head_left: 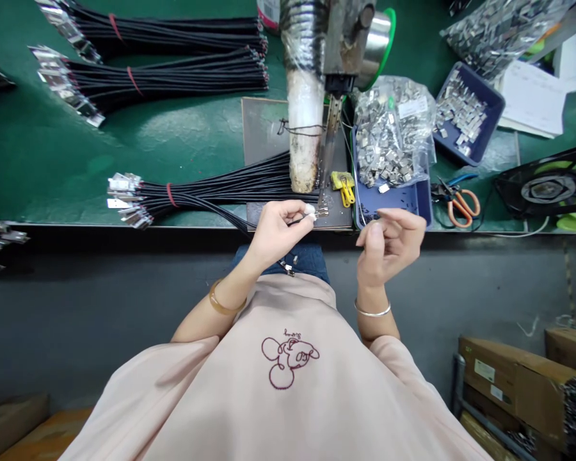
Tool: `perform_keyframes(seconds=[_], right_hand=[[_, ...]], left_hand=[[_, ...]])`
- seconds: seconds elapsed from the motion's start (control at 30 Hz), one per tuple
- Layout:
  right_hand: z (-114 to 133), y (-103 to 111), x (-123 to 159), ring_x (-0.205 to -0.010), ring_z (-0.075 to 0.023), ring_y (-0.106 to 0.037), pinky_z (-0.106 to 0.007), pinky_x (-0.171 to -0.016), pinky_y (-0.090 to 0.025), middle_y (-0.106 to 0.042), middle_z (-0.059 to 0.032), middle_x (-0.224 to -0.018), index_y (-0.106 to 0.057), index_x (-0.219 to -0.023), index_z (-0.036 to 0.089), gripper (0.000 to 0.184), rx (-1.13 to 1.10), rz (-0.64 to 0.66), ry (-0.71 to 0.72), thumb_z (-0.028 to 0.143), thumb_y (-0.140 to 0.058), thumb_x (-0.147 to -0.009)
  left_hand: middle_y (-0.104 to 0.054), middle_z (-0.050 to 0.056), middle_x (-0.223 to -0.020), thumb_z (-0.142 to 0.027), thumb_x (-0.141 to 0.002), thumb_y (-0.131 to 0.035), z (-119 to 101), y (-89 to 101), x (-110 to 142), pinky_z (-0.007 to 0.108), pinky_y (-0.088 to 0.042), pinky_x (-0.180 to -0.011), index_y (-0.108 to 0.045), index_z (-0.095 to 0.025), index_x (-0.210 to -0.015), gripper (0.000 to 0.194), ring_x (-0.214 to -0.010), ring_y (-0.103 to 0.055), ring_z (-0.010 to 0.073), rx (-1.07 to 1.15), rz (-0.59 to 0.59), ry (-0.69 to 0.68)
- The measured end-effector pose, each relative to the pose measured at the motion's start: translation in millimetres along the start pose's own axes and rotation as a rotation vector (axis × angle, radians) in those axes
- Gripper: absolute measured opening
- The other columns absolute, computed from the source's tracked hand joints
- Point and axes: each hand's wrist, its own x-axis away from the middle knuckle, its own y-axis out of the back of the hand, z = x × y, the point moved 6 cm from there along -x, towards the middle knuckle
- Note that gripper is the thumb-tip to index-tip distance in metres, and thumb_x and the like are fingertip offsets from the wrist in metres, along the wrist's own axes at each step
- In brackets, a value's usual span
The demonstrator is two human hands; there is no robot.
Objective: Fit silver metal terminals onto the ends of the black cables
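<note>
My left hand point(282, 232) is closed in a pinch on a black cable point(295, 221), close to its metal connector end point(321, 212). That end lies right by the tip of an upright soldering iron point(327, 153). White wraps cover some of the left fingertips. My right hand point(388, 246) is curled over the front edge of a blue tray point(420, 203). A thin solder wire point(358, 182) runs down to its fingertips, which appear closed on it. Behind the left hand lies a banded bundle of black cables point(211, 186) with metal connectors.
Two more cable bundles point(173, 77) lie at the back left. A bag of metal connector shells point(388, 137) rests on the blue tray. Orange-handled pliers point(462, 206), a smaller tray point(470, 121) and a black fan point(552, 186) are at right. A white-wrapped duct point(304, 128) hangs centrally.
</note>
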Motion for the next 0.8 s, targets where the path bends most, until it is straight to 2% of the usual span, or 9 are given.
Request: perform_keyframes(seconds=[0.07,0.17,0.23,0.3,0.63,0.8], right_hand=[[-2.4,0.5,1.0,-0.048,-0.0079,-0.062,-0.021,-0.047,-0.052,-0.067,0.0072,-0.071,-0.058,-0.118,0.027,0.021,0.015,0.001,-0.016,0.023,-0.055,-0.098],[-3.6,-10.1,2.5,-0.078,-0.0141,-0.077,-0.028,-0.071,-0.064,-0.077,0.0005,-0.093,-0.062,-0.108,0.025,0.013,0.181,0.142,0.032,0.019,-0.058,-0.097],[-1.4,-20.6,4.5,-0.097,-0.0183,-0.077,-0.033,-0.084,-0.065,-0.078,-0.0032,-0.105,-0.064,-0.099,0.024,0.008,0.257,0.261,0.115,0.018,-0.062,-0.094],[-0.5,-28.4,6.0,-0.103,-0.0198,-0.076,-0.035,-0.087,-0.064,-0.077,-0.0058,-0.114,-0.064,-0.094,0.023,0.007,0.266,0.326,0.154,0.017,-0.062,-0.093],[-2.7,-33.9,1.8,-0.100,-0.0187,-0.077,-0.031,-0.080,-0.065,-0.078,-0.0070,-0.112,-0.065,-0.088,0.022,0.008,0.212,0.304,0.064,0.014,-0.065,-0.089],[-0.3,-33.3,1.3,-0.093,-0.0175,-0.078,-0.031,-0.083,-0.065,-0.077,-0.0078,-0.114,-0.063,-0.085,0.022,0.009,0.192,0.328,0.076,0.013,-0.064,-0.088]], left_hand=[[-0.036,-0.005,-0.053,-0.020,-0.076,-0.065,1.0,0.1,0.0,0.021,-0.024,-0.051,-0.062,-0.014,-0.066,0.012,-0.051,-0.030,0.0054,0.010,-0.001,0.015],[-0.034,-0.007,-0.051,-0.019,-0.075,-0.064,0.6,-0.2,-1.1,0.021,-0.022,-0.049,-0.062,-0.014,-0.068,0.009,-0.049,-0.027,0.0046,0.028,0.003,0.032],[-0.034,-0.007,-0.051,-0.018,-0.074,-0.064,-0.4,-0.7,-2.5,0.021,-0.021,-0.049,-0.062,-0.014,-0.067,0.008,-0.048,-0.027,0.0044,0.036,0.010,0.028],[-0.035,-0.006,-0.051,-0.018,-0.074,-0.063,-0.8,-1.3,-4.1,0.020,-0.021,-0.048,-0.062,-0.014,-0.065,0.009,-0.048,-0.027,0.0043,0.041,0.018,0.020],[-0.036,-0.005,-0.053,-0.013,-0.073,-0.063,-10.3,-2.9,-6.3,0.021,-0.022,-0.049,-0.063,-0.014,-0.064,0.010,-0.049,-0.028,0.0043,0.068,0.017,0.016],[-0.035,-0.005,-0.053,-0.014,-0.074,-0.062,-11.3,-2.2,-5.1,0.021,-0.021,-0.049,-0.060,-0.014,-0.063,0.010,-0.049,-0.027,0.0044,0.059,0.026,0.027]])
